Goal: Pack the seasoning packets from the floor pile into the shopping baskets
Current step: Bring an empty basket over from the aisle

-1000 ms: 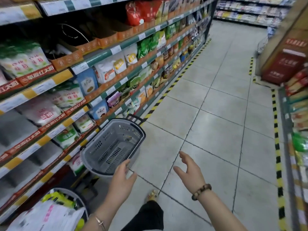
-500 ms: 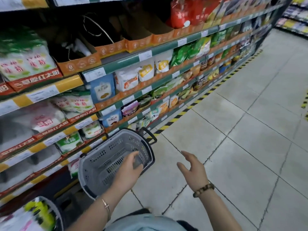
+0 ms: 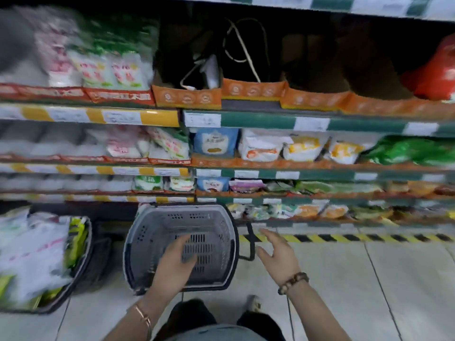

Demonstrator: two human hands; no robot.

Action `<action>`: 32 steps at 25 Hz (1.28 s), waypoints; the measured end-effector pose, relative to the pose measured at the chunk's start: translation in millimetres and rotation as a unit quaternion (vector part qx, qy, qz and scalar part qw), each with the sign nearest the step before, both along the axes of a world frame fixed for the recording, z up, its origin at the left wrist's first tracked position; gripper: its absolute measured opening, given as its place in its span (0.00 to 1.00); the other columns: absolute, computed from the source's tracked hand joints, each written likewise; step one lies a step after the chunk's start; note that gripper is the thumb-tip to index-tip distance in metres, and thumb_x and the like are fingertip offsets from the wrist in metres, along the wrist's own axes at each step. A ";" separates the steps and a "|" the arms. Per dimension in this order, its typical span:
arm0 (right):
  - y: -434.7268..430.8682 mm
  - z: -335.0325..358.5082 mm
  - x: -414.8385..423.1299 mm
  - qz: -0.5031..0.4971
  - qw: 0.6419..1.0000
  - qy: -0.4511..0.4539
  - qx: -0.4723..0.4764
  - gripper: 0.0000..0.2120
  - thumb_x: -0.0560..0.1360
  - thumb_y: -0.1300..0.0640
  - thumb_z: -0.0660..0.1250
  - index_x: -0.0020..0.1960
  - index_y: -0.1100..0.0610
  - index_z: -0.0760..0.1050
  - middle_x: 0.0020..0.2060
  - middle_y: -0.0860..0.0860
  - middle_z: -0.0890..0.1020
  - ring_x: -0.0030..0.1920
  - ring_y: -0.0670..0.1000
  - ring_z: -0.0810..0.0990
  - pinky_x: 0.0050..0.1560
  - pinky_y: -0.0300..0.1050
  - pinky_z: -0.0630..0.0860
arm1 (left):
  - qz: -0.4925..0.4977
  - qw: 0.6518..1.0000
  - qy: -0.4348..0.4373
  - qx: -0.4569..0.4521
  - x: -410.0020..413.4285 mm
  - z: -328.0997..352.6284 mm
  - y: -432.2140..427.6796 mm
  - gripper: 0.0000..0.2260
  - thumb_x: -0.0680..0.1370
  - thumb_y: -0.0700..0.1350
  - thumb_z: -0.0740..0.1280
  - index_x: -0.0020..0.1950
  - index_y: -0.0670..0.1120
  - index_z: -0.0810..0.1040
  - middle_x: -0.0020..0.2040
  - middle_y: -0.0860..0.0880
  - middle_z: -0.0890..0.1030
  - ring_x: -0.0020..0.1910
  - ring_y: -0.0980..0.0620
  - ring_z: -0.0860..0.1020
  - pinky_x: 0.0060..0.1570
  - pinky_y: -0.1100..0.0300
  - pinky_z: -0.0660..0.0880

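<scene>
An empty grey shopping basket (image 3: 157, 232) with a black rim sits low in front of the bottom shelf, its inside facing me. My left hand (image 3: 176, 263) grips its near rim, fingers inside. My right hand (image 3: 275, 257) hovers open just right of the basket, beside its black handle (image 3: 249, 244), holding nothing. At the far left a second dark-rimmed basket (image 3: 85, 252) stands on the floor, filled with white and yellow-green seasoning packets (image 3: 37, 252). The view is blurred by motion.
Store shelves (image 3: 270, 121) stocked with bagged goods rise right behind the baskets. A yellow-and-black hazard stripe (image 3: 357, 238) runs along the shelf base. Pale floor tiles (image 3: 369, 291) spread to the right. My dark trouser legs and a shoe show at the bottom.
My view has swung left to face the shelves. The grey basket has come lower and nearer with my left hand on it, and the filled basket has come further into view.
</scene>
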State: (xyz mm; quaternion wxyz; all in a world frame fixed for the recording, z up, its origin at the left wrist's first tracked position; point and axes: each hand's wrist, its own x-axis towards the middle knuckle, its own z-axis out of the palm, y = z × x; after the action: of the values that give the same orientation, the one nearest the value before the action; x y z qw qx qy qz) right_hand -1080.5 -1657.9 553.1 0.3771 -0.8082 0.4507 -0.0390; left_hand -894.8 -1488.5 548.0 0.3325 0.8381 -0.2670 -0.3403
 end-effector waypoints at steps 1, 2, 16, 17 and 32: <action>-19.1 -0.4 3.6 0.037 0.999 0.012 0.001 0.22 0.77 0.51 0.64 0.69 0.50 0.66 0.67 0.49 0.71 0.65 0.50 0.70 0.59 0.38 0.67 | 0.039 0.999 -0.001 0.009 -5.3 1.4 -1.8 0.21 0.79 0.43 0.65 0.71 0.49 0.67 0.70 0.51 0.69 0.67 0.52 0.70 0.63 0.58 0.68; -39.2 -0.9 9.8 0.078 0.997 0.022 0.003 0.22 0.77 0.50 0.63 0.70 0.48 0.65 0.67 0.48 0.71 0.65 0.50 0.71 0.59 0.39 0.68 | 0.078 0.997 -0.003 0.022 -10.2 2.0 -4.0 0.20 0.79 0.44 0.65 0.70 0.50 0.68 0.68 0.52 0.70 0.65 0.52 0.71 0.60 0.60 0.69; -89.8 -44.3 209.0 0.382 0.909 0.160 0.042 0.22 0.77 0.50 0.63 0.70 0.48 0.65 0.65 0.47 0.72 0.60 0.48 0.75 0.54 0.39 0.73 | 0.397 0.910 0.093 0.077 0.3 -65.1 -4.1 0.22 0.78 0.46 0.66 0.71 0.47 0.68 0.66 0.49 0.72 0.58 0.52 0.74 0.55 0.63 0.68; -90.7 -48.2 220.4 0.394 0.901 0.178 0.043 0.22 0.77 0.51 0.63 0.70 0.48 0.65 0.68 0.47 0.69 0.64 0.49 0.72 0.58 0.42 0.71 | 0.412 0.902 0.098 0.079 1.9 -71.2 -3.8 0.21 0.78 0.47 0.66 0.70 0.47 0.69 0.65 0.49 0.73 0.58 0.52 0.74 0.54 0.62 0.68; -119.2 -316.2 369.5 0.398 0.861 0.313 0.040 0.26 0.76 0.48 0.63 0.72 0.53 0.63 0.69 0.53 0.70 0.65 0.55 0.71 0.63 0.49 0.69 | 0.715 0.656 0.213 0.114 19.1 -325.5 -17.7 0.17 0.75 0.41 0.68 0.61 0.38 0.72 0.58 0.38 0.77 0.56 0.39 0.77 0.54 0.53 0.73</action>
State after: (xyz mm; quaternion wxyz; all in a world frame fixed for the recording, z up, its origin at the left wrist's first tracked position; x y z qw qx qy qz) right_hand -711.0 -1777.1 236.9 0.2317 -0.8728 0.1856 0.3874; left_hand -875.7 -1506.3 222.5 0.4226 0.7059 0.5342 -0.1943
